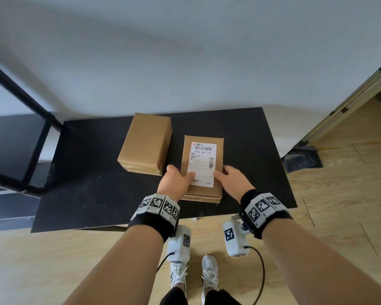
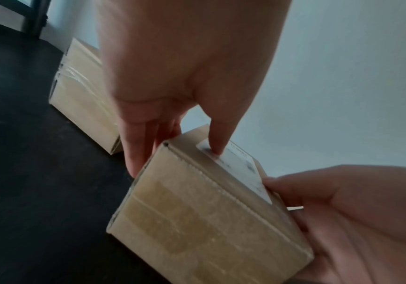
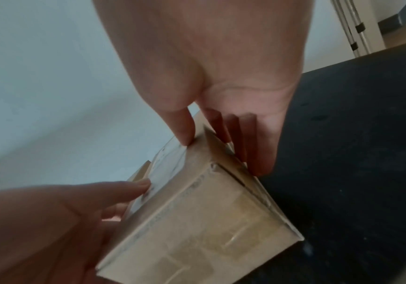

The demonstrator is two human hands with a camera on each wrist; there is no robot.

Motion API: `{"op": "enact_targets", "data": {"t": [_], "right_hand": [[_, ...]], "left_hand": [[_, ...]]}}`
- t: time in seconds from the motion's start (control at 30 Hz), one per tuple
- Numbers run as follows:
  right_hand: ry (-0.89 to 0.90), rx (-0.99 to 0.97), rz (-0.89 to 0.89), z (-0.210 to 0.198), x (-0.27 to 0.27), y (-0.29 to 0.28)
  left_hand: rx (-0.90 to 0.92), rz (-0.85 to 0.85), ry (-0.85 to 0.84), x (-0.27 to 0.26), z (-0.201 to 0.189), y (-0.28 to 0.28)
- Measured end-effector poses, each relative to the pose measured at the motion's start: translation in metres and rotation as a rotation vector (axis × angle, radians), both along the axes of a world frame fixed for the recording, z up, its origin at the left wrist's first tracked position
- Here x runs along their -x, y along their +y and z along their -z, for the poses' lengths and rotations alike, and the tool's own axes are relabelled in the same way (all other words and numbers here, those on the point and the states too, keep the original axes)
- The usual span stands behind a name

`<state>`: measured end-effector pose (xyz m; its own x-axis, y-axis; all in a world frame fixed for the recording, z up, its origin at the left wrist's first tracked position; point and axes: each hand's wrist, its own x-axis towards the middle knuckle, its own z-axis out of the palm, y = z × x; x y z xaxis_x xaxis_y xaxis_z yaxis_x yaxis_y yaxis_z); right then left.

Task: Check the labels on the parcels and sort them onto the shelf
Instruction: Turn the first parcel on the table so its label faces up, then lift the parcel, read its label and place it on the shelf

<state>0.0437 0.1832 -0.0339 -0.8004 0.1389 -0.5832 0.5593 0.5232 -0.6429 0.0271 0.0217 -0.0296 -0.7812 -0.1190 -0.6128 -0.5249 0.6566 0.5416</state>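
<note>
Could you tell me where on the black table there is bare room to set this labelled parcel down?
Bare patches: left of the plain parcel to the black table's left edge, and right of the labelled parcel. The gap between both parcels is narrow.

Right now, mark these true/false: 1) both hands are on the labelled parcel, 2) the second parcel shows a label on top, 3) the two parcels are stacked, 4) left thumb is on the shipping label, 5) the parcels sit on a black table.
1) True: the left hand and right hand grip the labelled parcel from either side.
2) False: the plain parcel shows bare cardboard on top.
3) False: they lie side by side, apart.
4) True: the thumb presses on the shipping label, near its lower left corner.
5) True: both sit on the black table.
</note>
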Motion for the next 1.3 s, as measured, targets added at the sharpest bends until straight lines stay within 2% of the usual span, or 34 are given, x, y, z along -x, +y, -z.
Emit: {"op": "enact_targets", "data": {"t": [0.13, 0.33, 0.53, 0.7, 0.9, 1.3], "right_hand": [[0.107, 0.099, 0.05, -0.021, 0.001, 0.003], [0.266, 0.277, 0.118, -0.082, 0.009, 0.003], [0.433, 0.406, 0.134, -0.136, 0.004, 0.002], [0.552, 0.513, 0.161, -0.164, -0.001, 0.003], [0.668, 0.567, 0.174, -0.183, -0.004, 0.001], [0.778, 0.544, 0.125, -0.201, -0.015, -0.002]], "left_hand": [[-0.146, -0.079, 0.069, -0.003, -0.013, -0.009], [-0.394, -0.228, 0.26, 0.006, -0.072, -0.021], [-0.584, -0.218, 0.385, 0.007, -0.123, -0.041], [-0.701, -0.184, 0.473, 0.003, -0.152, -0.055], [-0.748, -0.146, 0.543, 0.0, -0.174, -0.065], [-0.798, -0.094, 0.601, -0.01, -0.19, -0.073]]}}
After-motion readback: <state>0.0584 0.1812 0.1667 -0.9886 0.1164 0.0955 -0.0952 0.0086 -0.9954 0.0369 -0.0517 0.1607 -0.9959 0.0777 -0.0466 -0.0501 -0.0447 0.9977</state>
